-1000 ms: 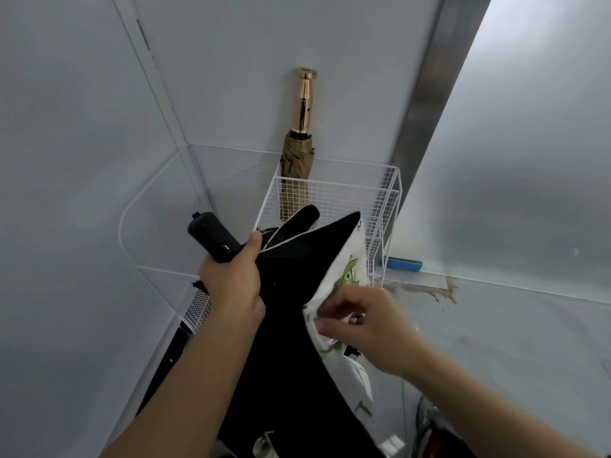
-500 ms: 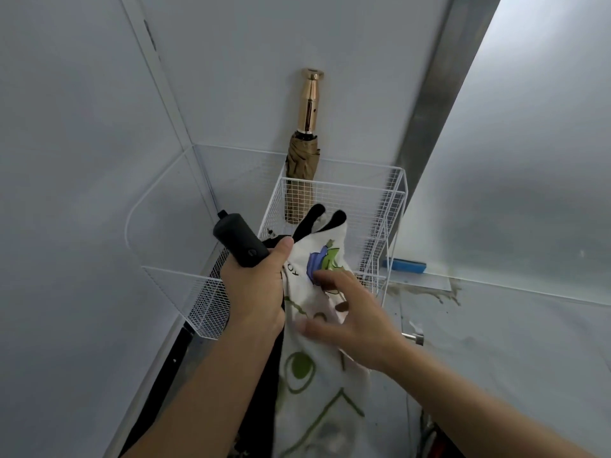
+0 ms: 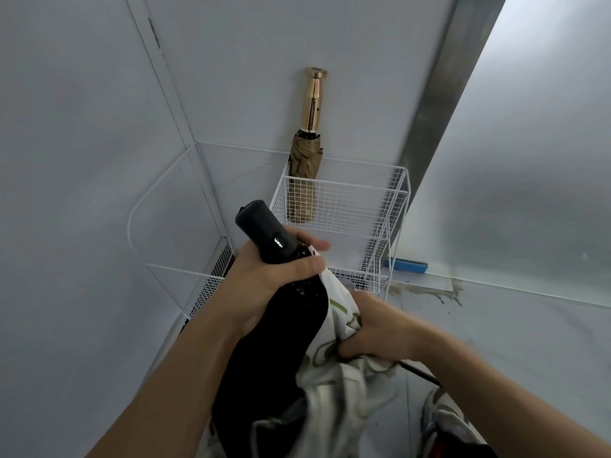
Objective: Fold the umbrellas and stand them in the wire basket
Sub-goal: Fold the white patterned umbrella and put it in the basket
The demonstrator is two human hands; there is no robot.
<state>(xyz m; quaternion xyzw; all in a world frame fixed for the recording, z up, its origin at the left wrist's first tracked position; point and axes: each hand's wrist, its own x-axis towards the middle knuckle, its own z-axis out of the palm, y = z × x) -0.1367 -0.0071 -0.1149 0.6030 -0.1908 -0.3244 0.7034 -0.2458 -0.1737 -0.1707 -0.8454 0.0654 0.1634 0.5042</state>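
Observation:
A black umbrella with a white printed lining [image 3: 274, 352] points handle-up in front of me. My left hand [image 3: 264, 285] grips it just below the black handle [image 3: 261, 231]. My right hand [image 3: 373, 328] clutches a bunch of its white, green-patterned canopy fabric [image 3: 344, 391] lower down on the right. A white wire basket [image 3: 357, 200] stands in the corner behind it. A folded tan umbrella with a gold handle [image 3: 305, 160] stands upright in the basket's back left corner, leaning on the wall.
Grey walls close in on the left and behind. A metal post [image 3: 439, 87] rises to the right of the basket. A blue block [image 3: 408, 264] lies on the floor by the basket's right foot. A thin dark rod [image 3: 420, 371] sticks out below my right hand.
The umbrella has risen with the handle nearer the basket. My right hand went from flat against the printed fabric to clutching a bunch of it lower down. The canopy looks more gathered.

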